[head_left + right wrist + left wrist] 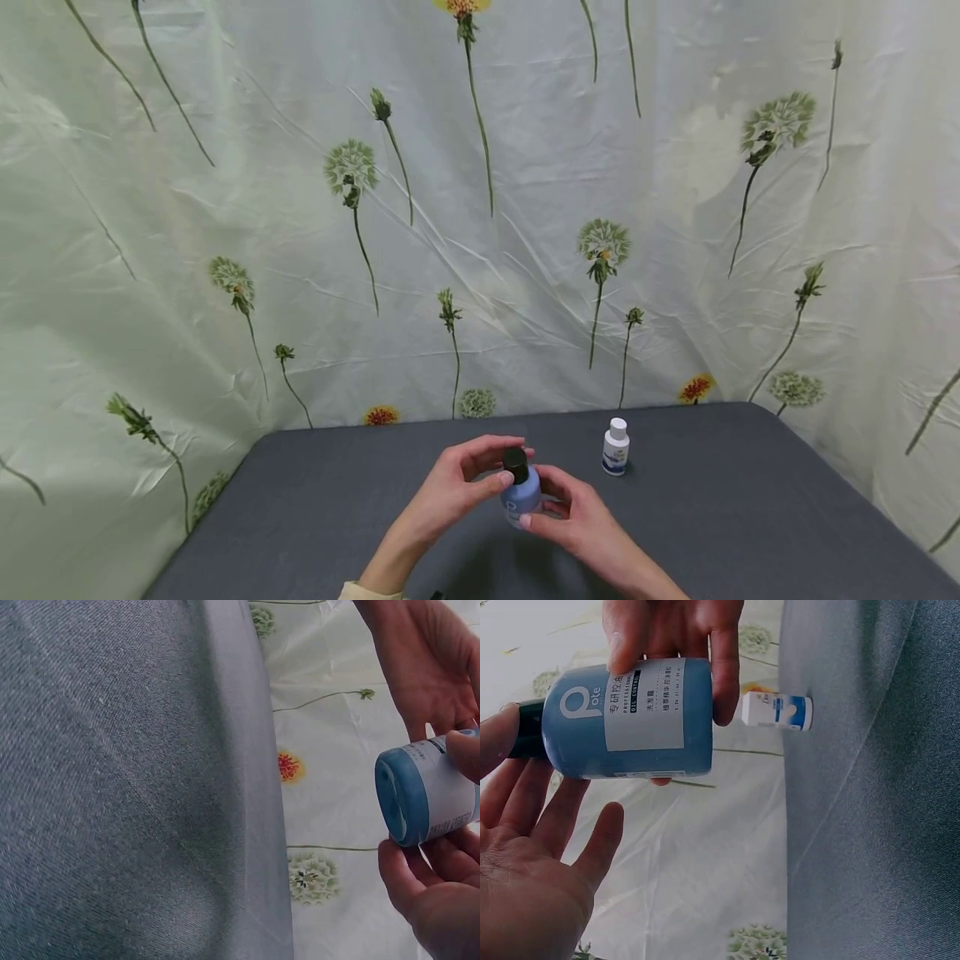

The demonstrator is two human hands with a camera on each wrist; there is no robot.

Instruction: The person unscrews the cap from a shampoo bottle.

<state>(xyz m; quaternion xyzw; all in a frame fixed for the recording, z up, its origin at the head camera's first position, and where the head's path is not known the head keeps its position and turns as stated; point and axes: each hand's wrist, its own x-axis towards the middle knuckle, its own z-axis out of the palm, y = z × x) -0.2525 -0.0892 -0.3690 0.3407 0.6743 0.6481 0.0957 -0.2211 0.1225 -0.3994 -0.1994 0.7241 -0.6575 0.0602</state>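
Above the dark table, both hands are on a blue shampoo bottle (522, 493) with a black cap (514, 463). My left hand (457, 483) pinches the cap between the thumb and the fingers behind it. Lower down, my right hand (573, 512) grips the bottle's body, thumb in front and fingers round the far side. In the left wrist view the shampoo bottle (641, 720) shows a white label with printed text. The right wrist view shows the blue base of the bottle (397, 799), clear of the table, with the cap out of frame.
A small white bottle (616, 454) with a blue-marked label stands upright on the grey table (322, 508), beyond my right hand. Behind the table hangs a pale curtain (300, 208) printed with dandelions. A small dark object (438, 596) shows at the bottom edge near the left sleeve.
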